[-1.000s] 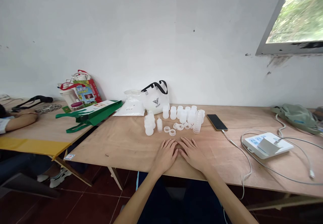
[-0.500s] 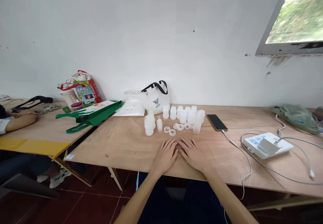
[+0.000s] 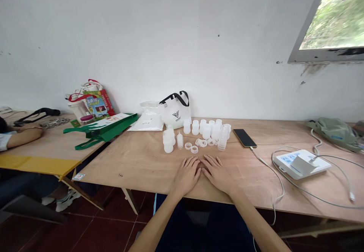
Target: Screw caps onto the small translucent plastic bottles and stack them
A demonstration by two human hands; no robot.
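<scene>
My left hand (image 3: 186,176) lies flat on the wooden table (image 3: 136,165), fingers stretched out and holding nothing. Beside it, my right hand (image 3: 217,174) rests palm down in the same way, the two thumbs close together. Just beyond the fingertips are several clear plastic rings (image 3: 194,149). A small ribbed clear piece with a narrow tip (image 3: 180,141) stands to their left, beside a group of translucent white bottle-like pieces (image 3: 168,142). More such white pieces (image 3: 206,130) stand behind the rings. A tilted stack of clear caps or rings (image 3: 223,137) is at their right.
A phone (image 3: 244,138) on a charging cable lies to the right, near a white box (image 3: 301,163) with cables. Behind stand a white bag with black handles (image 3: 178,111) and a white plastic packet (image 3: 148,119). A green bag (image 3: 109,129) bridges towards the left table, where another person's arm (image 3: 25,136) rests.
</scene>
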